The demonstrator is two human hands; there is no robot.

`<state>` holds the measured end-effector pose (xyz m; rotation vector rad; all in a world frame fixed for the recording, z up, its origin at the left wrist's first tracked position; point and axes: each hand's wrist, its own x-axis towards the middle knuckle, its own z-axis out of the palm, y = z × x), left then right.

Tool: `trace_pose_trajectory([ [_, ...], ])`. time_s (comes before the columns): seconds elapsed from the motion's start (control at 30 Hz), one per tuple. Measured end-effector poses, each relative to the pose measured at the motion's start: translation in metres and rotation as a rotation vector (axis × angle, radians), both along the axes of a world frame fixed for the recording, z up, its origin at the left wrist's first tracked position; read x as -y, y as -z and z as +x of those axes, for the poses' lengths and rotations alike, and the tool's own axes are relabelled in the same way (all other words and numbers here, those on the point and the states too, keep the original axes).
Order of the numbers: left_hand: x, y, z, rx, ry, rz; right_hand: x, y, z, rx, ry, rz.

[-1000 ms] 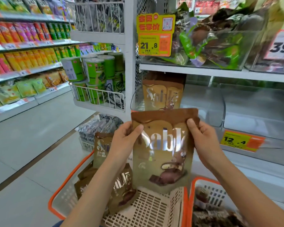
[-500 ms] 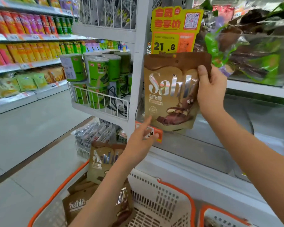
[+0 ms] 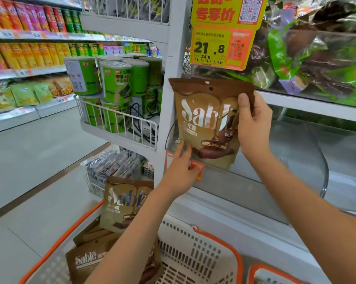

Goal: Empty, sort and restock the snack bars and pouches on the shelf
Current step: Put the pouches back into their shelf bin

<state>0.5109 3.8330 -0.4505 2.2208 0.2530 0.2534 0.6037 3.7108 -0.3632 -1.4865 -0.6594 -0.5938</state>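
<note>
While the Sablé pouch point(image 3: 205, 121) stood upright at the shelf bin's point(image 3: 296, 160) left end, the right hand point(image 3: 255, 124) pinched its right edge and the left hand's point(image 3: 180, 173) straight fingers steadied its base. Restocking seemed underway; next, seat it, release, and fetch another from the basket point(image 3: 203, 247).

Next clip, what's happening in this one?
A person is restocking a store shelf with brown Sable snack pouches. The right hand grips one pouch by its right edge and holds it upright at the left end of the clear-fronted shelf, while the left hand reaches to its bottom edge with straight fingers. More of the same pouches wait in the orange-rimmed basket below.
</note>
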Motion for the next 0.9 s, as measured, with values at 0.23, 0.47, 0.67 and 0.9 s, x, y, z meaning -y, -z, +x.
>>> trace_pose_trajectory([
  [0.23,0.000,0.009,-0.011,0.070,-0.040,0.056,0.011,0.052,0.014,-0.368,-0.112,-0.162],
  [0.47,0.001,0.012,-0.014,0.067,-0.036,0.072,0.021,0.053,0.016,-0.507,-0.172,-0.395],
  [0.67,0.000,0.016,-0.018,0.072,-0.026,0.067,0.033,0.049,0.013,-0.641,-0.125,-0.748],
  [0.9,-0.006,0.018,-0.037,0.030,-0.022,0.202,0.037,0.045,0.000,-0.642,-0.025,-0.660],
])
